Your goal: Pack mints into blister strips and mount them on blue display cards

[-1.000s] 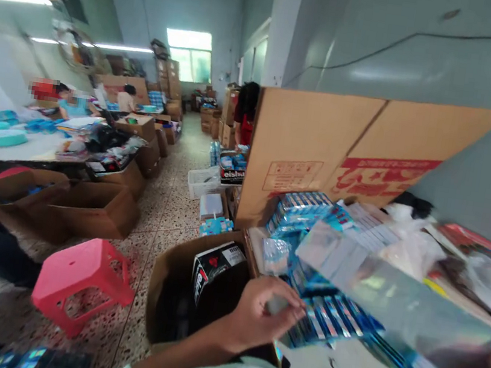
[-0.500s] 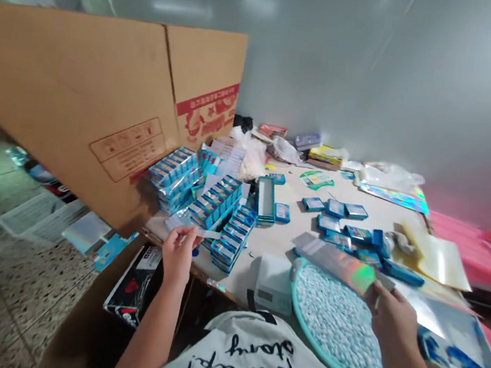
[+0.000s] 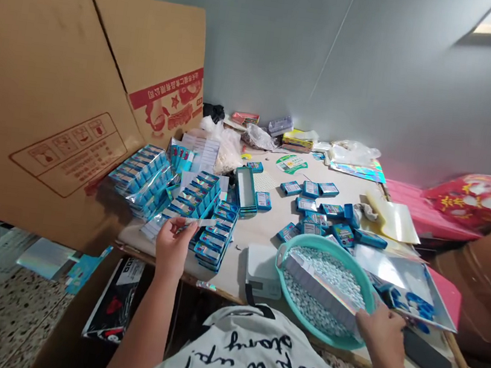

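My left hand (image 3: 173, 244) pinches a narrow whitish strip (image 3: 206, 223) over rows of small blue boxes (image 3: 215, 234) at the table's front edge. My right hand (image 3: 383, 328) grips one end of a long, shiny, silvery strip (image 3: 319, 289), which slants across a turquoise basket (image 3: 282, 262). Many small white-and-bluish pieces (image 3: 347, 271) fill the basket. Left of it stands a small white scale (image 3: 256, 265). More blue boxes, some wrapped in clear plastic (image 3: 141, 178), are stacked beyond my left hand.
A large cardboard carton (image 3: 84, 64) rises on the left. Loose blue boxes (image 3: 306, 205) lie mid-table, with an upright blue tray (image 3: 246, 190) nearby. On the right are a white tray with blue pieces (image 3: 444, 297), a dark phone-like slab (image 3: 426, 356) and a pink surface (image 3: 407, 201).
The view has turned to the right. My right hand has lowered the silvery strip across the basket, its face tilting. My left hand still holds the narrow strip near the boxes.
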A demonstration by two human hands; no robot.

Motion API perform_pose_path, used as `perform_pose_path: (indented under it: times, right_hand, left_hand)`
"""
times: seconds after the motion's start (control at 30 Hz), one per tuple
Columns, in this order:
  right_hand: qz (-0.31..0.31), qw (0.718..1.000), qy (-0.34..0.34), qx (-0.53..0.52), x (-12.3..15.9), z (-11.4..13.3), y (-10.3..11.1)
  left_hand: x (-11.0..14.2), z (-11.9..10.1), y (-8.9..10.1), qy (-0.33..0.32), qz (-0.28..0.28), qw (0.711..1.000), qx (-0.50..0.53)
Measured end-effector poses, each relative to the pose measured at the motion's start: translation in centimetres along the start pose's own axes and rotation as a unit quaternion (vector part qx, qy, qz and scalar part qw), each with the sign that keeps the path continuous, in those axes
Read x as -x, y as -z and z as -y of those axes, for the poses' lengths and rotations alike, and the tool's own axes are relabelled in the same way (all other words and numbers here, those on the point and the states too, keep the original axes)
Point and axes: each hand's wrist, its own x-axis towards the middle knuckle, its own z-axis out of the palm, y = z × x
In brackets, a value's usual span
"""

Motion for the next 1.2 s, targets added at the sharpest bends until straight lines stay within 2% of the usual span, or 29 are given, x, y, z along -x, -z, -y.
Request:
perform_pose_path:
  times: [0.07, 0.17, 0.23, 0.27, 0.33, 0.4, 0.47, 0.53, 0.6, 0.67, 0.77, 0.9, 1.0, 1.1, 1.2]
  right_hand:
    - [-0.029, 0.999, 0.015, 0.025, 0.5, 1.9, 1.2]
    - [-0.091, 0.987, 0.126, -0.040, 0.9, 6.5, 3.3]
    - [-0.109, 0.960, 0.220, -0.138, 1.3, 10.6, 4.6]
    - [-0.096, 0.938, 0.266, -0.201, 1.6, 12.8, 5.1]
    - [0.014, 0.884, 0.333, -0.327, 3.0, 17.2, 6.1]
    - [0.167, 0.824, 0.328, -0.430, 5.0, 21.4, 6.5]
    - [0.294, 0.756, 0.324, -0.487, 7.2, 24.7, 6.4]
    - [0.387, 0.695, 0.316, -0.517, 9.1, 27.0, 5.6]
    - [0.439, 0.659, 0.296, -0.535, 10.2, 28.3, 4.4]
    - [0.458, 0.649, 0.278, -0.541, 10.7, 28.8, 3.4]
    - [0.466, 0.653, 0.276, -0.529, 10.8, 28.3, 2.6]
    - [0.476, 0.659, 0.291, -0.504, 10.5, 27.3, 2.1]
    - [0.463, 0.675, 0.315, -0.480, 10.4, 27.1, 1.4]
    - [0.470, 0.662, 0.311, -0.493, 10.6, 27.2, 0.9]
    - [0.464, 0.659, 0.283, -0.520, 10.3, 27.7, 0.0]
  left_hand:
    - [0.1, -0.2, -0.4, -0.005, 0.012, 1.000, -0.002]
    - [0.4, -0.6, -0.9, -0.010, 0.029, 1.000, -0.005]
    - [0.7, -0.8, -1.2, -0.013, 0.039, 0.999, -0.009]
    - [0.9, -0.9, -1.4, -0.013, 0.044, 0.999, -0.010]
    - [1.2, -0.9, -1.7, -0.010, 0.054, 0.998, -0.012]
    - [1.6, -0.7, -2.1, 0.001, 0.063, 0.998, -0.013]
    - [2.0, -0.3, -2.5, 0.021, 0.074, 0.997, -0.011]
    - [2.6, 0.4, -2.9, 0.045, 0.086, 0.995, -0.008]
    - [3.3, 1.3, -3.2, 0.068, 0.096, 0.993, -0.005]
    - [4.0, 2.3, -3.4, 0.084, 0.099, 0.992, -0.004]
    - [5.1, 3.7, -3.3, 0.091, 0.087, 0.992, -0.012]
    - [6.0, 4.9, -2.7, 0.069, 0.051, 0.995, -0.052]
    - [6.1, 5.1, -1.9, 0.040, 0.028, 0.993, -0.107]
    - [6.0, 5.0, -1.4, 0.013, 0.030, 0.984, -0.174]
    - [4.7, 5.1, -1.9, -0.003, 0.054, 0.971, -0.232]
